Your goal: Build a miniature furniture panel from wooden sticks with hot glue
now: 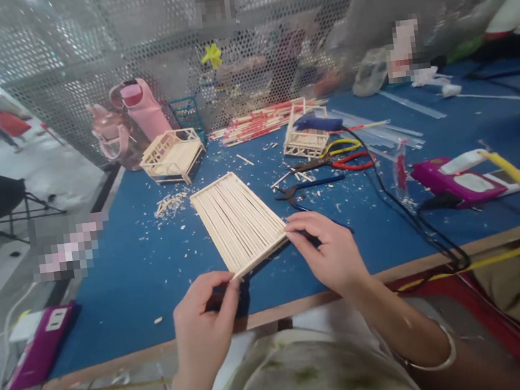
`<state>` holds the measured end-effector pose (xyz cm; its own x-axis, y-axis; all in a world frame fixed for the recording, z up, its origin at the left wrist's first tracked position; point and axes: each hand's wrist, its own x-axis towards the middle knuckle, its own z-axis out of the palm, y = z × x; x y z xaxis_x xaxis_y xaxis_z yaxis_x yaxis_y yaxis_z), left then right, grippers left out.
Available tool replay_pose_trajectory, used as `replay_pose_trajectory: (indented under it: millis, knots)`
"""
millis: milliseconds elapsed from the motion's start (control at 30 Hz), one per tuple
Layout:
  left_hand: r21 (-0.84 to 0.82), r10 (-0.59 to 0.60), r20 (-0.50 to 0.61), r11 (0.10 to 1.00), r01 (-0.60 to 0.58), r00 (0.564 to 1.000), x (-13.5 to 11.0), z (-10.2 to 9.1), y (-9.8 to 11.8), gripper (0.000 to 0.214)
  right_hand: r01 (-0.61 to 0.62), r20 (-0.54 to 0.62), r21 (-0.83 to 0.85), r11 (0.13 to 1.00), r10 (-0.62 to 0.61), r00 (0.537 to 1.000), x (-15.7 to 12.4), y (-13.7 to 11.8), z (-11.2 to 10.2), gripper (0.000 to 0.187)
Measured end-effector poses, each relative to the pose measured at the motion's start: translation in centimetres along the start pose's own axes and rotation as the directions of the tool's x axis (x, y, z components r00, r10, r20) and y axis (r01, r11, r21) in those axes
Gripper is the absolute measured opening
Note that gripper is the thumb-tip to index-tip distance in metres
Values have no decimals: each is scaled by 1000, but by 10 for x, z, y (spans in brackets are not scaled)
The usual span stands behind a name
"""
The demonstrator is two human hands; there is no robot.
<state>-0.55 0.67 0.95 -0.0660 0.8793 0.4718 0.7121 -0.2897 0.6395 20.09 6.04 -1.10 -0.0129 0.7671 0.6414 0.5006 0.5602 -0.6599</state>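
Observation:
A flat panel of pale wooden sticks (244, 225), laid side by side within a stick frame, slants across the blue tabletop. My left hand (207, 310) pinches its near left corner between thumb and fingers. At the near right corner, my right hand (325, 247) grips the panel the same way. The near edge looks slightly raised, with shadow beneath it. Just beyond my right hand lie blue-handled cutters (308, 186). Farther back are pliers (331, 160) with one yellow and one red handle.
Behind stand a small stick-built bed (174, 158) and another stick model (305, 136), with a blue glue gun (317, 122) lying over it. Red-and-white sticks (261, 123) lie by the mesh screen. A purple power strip (465, 181) and cables are at right; wood scraps (171, 205) litter the left.

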Motion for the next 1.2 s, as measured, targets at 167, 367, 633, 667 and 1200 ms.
replay_pose_trajectory:
  millis: [167,367,633,667,1200]
  knots:
    - [-23,-4,-1,1000,4,1000,-1,-2,-3,7,-28,-13,3,1000,28,1000,-2,-1,2,14]
    - [6,104,-56,995,-103,993,6,-2,-1,10,-113,-30,30,993,114,993,2,-4,3,10]
    - [77,154,32,985,-156,988,6,-5,-15,10,-286,-32,82,955,290,957,2,-4,7,14]
    - [81,146,48,985,-149,988,5,-5,-17,10,-270,-41,74,960,274,961,2,-5,7,17]
    - [25,136,-17,990,-135,991,9,-3,-1,8,-56,-39,72,996,59,998,3,-3,3,13]
